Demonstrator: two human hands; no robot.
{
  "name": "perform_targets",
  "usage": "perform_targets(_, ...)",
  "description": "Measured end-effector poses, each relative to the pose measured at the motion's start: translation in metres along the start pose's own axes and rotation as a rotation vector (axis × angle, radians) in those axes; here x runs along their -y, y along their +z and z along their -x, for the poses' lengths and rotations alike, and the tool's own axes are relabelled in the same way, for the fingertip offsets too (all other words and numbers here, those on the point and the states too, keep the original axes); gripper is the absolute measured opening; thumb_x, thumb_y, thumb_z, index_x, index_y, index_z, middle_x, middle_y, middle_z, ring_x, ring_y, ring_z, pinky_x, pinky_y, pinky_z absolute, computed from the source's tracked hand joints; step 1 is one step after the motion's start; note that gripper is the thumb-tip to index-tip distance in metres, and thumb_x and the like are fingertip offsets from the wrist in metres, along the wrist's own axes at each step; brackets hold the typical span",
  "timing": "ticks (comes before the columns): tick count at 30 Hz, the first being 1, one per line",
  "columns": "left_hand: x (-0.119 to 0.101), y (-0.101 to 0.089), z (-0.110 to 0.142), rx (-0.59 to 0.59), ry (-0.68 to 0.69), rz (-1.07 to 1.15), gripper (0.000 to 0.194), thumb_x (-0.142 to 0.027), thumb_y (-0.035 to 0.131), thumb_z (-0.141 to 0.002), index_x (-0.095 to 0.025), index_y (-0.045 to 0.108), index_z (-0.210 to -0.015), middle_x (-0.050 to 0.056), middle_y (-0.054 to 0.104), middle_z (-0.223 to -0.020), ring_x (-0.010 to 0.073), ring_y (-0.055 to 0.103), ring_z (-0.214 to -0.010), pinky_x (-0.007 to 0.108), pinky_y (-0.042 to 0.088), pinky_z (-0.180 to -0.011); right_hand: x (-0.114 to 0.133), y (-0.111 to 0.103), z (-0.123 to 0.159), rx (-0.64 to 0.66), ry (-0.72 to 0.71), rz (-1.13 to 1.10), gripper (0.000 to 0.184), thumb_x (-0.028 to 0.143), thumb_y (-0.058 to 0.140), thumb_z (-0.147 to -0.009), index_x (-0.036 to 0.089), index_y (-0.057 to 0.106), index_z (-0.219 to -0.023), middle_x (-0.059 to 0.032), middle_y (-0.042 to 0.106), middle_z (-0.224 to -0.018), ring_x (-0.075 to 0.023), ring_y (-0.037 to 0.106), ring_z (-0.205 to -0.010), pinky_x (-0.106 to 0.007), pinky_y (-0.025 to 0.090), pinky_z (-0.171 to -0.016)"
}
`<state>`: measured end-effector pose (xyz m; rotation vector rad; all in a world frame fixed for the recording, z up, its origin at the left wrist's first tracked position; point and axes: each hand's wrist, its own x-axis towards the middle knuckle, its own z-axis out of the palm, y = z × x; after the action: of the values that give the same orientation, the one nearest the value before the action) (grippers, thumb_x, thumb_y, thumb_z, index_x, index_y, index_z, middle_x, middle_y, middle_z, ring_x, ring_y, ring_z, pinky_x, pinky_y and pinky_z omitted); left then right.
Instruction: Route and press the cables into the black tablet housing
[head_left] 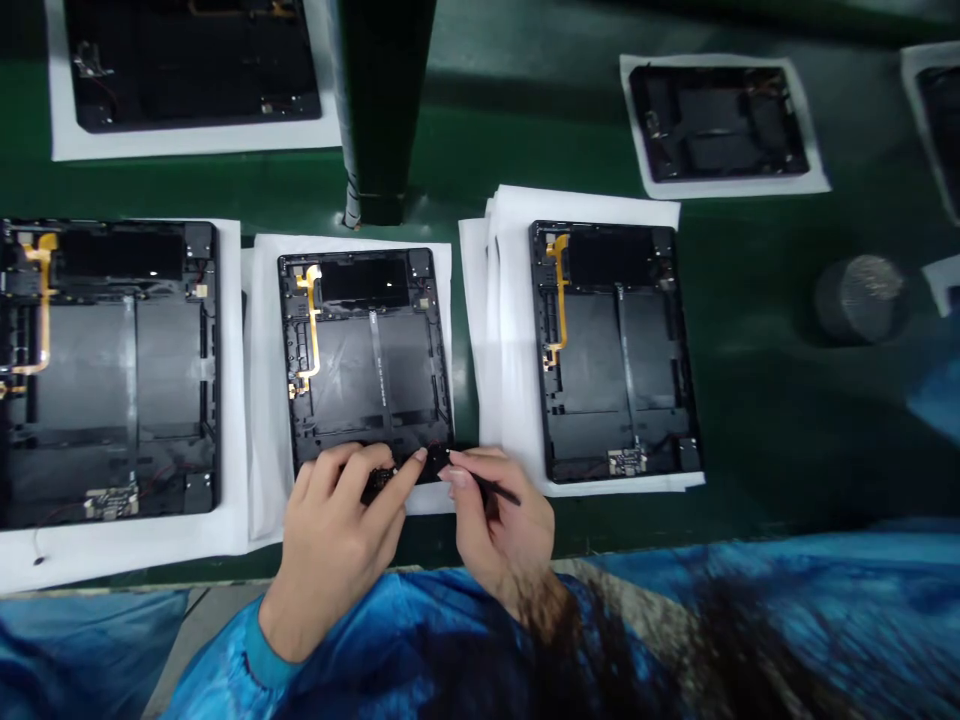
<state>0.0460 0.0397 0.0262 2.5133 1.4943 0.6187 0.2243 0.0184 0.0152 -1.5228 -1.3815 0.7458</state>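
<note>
An opened black tablet housing (365,350) with a yellow flex cable lies on a white sheet in front of me. My left hand (341,530) rests on its near edge, fingers curled and pressing on a small part at the bottom. My right hand (495,520) is beside it, pinching a thin black tool (499,490) whose tip meets the housing's lower right corner.
Similar open housings lie left (105,370) and right (615,350) on white sheets, with more at the back (716,120). A dark post (379,100) stands behind the middle one. A grey cylinder (859,295) sits at right on the green mat.
</note>
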Motion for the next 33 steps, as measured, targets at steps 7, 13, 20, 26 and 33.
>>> perform_targets(7,0.002,0.003,0.001,0.016,0.005,-0.023,0.037,-0.021,0.046,-0.106,-0.031,0.062,-0.138,0.003,0.059,-0.111,0.0166,0.051,-0.098,0.030,0.036,-0.082,0.004,0.001,-0.012,0.024,-0.026,0.007,0.024,0.009,0.059,-0.092,0.024,0.071,-0.106,-0.0011,0.077,-0.092,-0.0149,0.075,-0.081,-0.029,0.065,-0.072)
perform_targets(13,0.002,0.001,0.000,0.023,0.004,-0.039,0.036,-0.022,0.045,-0.106,-0.030,0.064,-0.135,0.003,0.058,-0.111,0.0159,0.050,-0.097,0.030,0.035,-0.078,0.007,0.002,-0.015,0.017,-0.059,0.090,0.020,0.008,0.058,-0.090,0.022,0.070,-0.098,-0.0017,0.076,-0.088,-0.0161,0.075,-0.078,-0.029,0.065,-0.069)
perform_targets(20,0.002,0.001,0.001,0.041,-0.010,-0.077,0.037,-0.024,0.042,-0.106,-0.033,0.064,-0.134,0.002,0.057,-0.112,0.0138,0.051,-0.097,0.029,0.039,-0.074,0.006,0.003,-0.015,0.014,-0.062,0.118,0.022,0.008,0.057,-0.091,0.023,0.068,-0.102,-0.0006,0.076,-0.086,-0.0152,0.074,-0.072,-0.026,0.061,-0.059)
perform_targets(26,0.001,0.005,0.004,0.053,-0.059,-0.159,0.042,-0.034,0.027,-0.112,-0.043,0.062,-0.133,-0.005,0.056,-0.112,0.0080,0.052,-0.098,0.027,0.042,-0.072,0.006,0.005,-0.016,-0.003,-0.114,0.152,0.019,0.010,0.059,-0.089,0.025,0.068,-0.098,0.0006,0.074,-0.080,-0.0172,0.074,-0.074,-0.029,0.063,-0.064)
perform_targets(33,0.001,0.005,0.003,0.047,-0.055,-0.151,0.044,-0.037,0.023,-0.114,-0.044,0.063,-0.132,-0.006,0.056,-0.111,0.0060,0.053,-0.098,0.028,0.041,-0.070,0.006,0.002,-0.016,0.011,-0.065,0.119,0.023,0.007,0.059,-0.089,0.024,0.068,-0.102,-0.0014,0.074,-0.085,-0.0172,0.074,-0.074,-0.029,0.063,-0.064)
